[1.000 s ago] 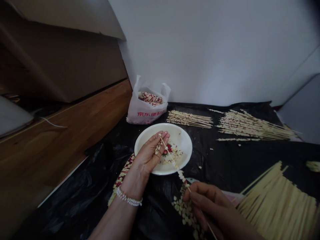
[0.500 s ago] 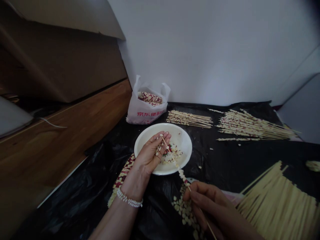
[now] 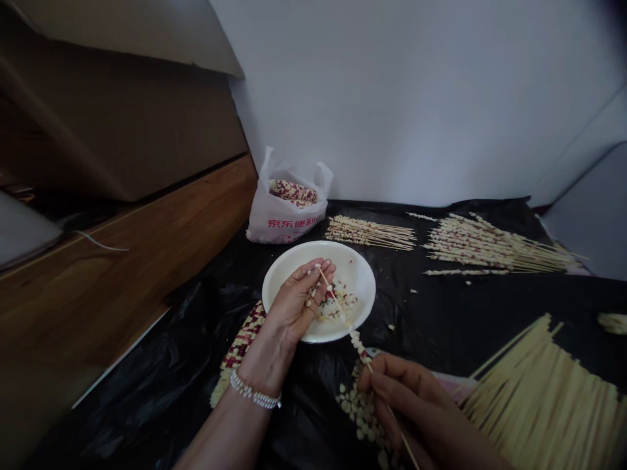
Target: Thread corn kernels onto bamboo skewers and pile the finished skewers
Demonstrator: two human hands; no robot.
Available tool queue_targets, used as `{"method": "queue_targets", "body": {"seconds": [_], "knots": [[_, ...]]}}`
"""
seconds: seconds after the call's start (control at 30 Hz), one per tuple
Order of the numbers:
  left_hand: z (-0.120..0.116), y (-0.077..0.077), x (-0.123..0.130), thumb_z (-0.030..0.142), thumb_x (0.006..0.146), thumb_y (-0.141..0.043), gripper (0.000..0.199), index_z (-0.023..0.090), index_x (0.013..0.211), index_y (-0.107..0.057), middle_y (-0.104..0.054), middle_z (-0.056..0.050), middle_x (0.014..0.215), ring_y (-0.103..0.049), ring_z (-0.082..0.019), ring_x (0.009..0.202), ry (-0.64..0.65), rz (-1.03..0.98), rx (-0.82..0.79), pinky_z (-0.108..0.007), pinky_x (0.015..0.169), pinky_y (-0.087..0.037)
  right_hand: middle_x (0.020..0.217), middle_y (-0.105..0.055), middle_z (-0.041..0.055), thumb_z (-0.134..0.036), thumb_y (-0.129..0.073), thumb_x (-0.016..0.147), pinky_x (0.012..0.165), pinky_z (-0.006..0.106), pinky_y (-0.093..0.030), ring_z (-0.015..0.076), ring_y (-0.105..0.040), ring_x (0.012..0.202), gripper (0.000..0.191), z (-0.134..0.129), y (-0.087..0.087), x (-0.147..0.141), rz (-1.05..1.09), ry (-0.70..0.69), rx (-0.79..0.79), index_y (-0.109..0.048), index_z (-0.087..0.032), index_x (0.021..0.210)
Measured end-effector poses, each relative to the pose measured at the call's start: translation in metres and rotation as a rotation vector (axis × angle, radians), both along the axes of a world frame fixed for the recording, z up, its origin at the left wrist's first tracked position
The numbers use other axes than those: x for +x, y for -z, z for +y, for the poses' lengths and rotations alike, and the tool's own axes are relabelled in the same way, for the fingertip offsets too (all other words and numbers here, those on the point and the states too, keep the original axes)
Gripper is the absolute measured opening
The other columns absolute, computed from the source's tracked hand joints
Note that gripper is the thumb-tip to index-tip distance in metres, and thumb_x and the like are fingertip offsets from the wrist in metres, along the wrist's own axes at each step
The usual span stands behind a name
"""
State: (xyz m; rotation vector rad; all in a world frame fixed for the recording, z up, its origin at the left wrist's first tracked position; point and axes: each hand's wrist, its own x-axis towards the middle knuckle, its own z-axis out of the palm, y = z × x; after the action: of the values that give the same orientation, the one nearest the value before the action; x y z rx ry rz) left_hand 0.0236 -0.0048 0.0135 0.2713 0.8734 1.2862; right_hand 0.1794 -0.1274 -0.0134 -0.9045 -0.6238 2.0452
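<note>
A thin wooden skewer point(image 3: 337, 304) slants up to the left, pinched in my right hand point(image 3: 409, 395). Pale and dark red corn kernels point(image 3: 358, 343) are threaded along it, just beyond my right fingertips. Over the white bowl point(image 3: 365, 274), my left hand point(image 3: 298, 297) is cupped palm up, thumb and fingers closed around loose kernels point(image 3: 309, 294). The skewer's tip meets a pale kernel at my left fingertips. Loose kernels and bits point(image 3: 337, 307) lie in the bowl. A red and cream corn cob point(image 3: 243, 339) rests left of my left forearm.
A white plastic bag point(image 3: 287, 219) of cobs stands behind the bowl. Threaded skewers lie in a small bundle point(image 3: 369, 232) and a larger one point(image 3: 490, 245). Bare sticks point(image 3: 548, 391) fan out at right. Pale kernels point(image 3: 362, 411) lie on black plastic sheeting point(image 3: 421, 310). A cardboard box point(image 3: 122, 117) stands left.
Both hands hold nearly the same pose over the bowl. The skewer's tip end has shifted very slightly at my left fingertips, and the whole view has moved a little.
</note>
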Motion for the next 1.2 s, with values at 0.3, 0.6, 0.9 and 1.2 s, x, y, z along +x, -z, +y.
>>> {"method": "queue_targets", "body": {"seconds": [0.3,0.6,0.9,1.2], "knots": [[0.0045,-0.0059,-0.0088,0.021,0.089,-0.056,0.019,0.008,0.099,-0.066,-0.074,-0.011,0.085,-0.072,-0.020,0.084,0.048,-0.170,-0.101,-0.022,0.062,-0.060,0.038,-0.042,-0.0095,-0.043,-0.073,0.078,0.036,0.014,-0.018,0.0033,-0.025,0.035,0.026,0.0018,-0.0023,0.0027,-0.062,0.002,0.031,-0.069,-0.017,0.076],[0.0011,-0.0095,-0.0080,0.017,0.083,-0.064,0.021,0.015,0.104,-0.068,-0.072,-0.002,0.079,-0.070,-0.012,0.070,0.051,-0.165,-0.137,-0.016,0.057,-0.056,0.041,-0.037,-0.0081,-0.041,-0.069,0.081,0.040,0.019,-0.014,0.0063,-0.019,0.040,0.025,0.0036,-0.0014,0.0039,-0.019,0.001,0.022,-0.070,-0.016,0.075],[0.0020,-0.0075,-0.0058,0.016,0.083,-0.064,0.008,0.010,0.087,-0.068,-0.072,-0.006,0.075,-0.069,-0.013,0.063,0.025,-0.106,-0.102,-0.018,0.052,-0.058,0.043,-0.033,-0.0090,-0.041,-0.070,0.081,0.041,0.018,-0.012,0.0063,-0.017,0.042,0.025,0.0020,-0.0018,0.0045,-0.044,0.008,0.029,-0.069,-0.017,0.075],[-0.0026,-0.0085,-0.0032,0.014,0.081,-0.066,0.008,0.009,0.085,-0.069,-0.072,-0.006,0.076,-0.070,-0.012,0.067,0.105,-0.022,-0.086,-0.017,0.057,-0.057,0.047,-0.036,-0.0080,-0.043,-0.073,0.077,0.042,0.018,-0.015,0.0070,-0.022,0.045,0.026,0.0031,0.0001,0.0033,-0.109,0.048,0.022,-0.070,-0.018,0.076]]}}
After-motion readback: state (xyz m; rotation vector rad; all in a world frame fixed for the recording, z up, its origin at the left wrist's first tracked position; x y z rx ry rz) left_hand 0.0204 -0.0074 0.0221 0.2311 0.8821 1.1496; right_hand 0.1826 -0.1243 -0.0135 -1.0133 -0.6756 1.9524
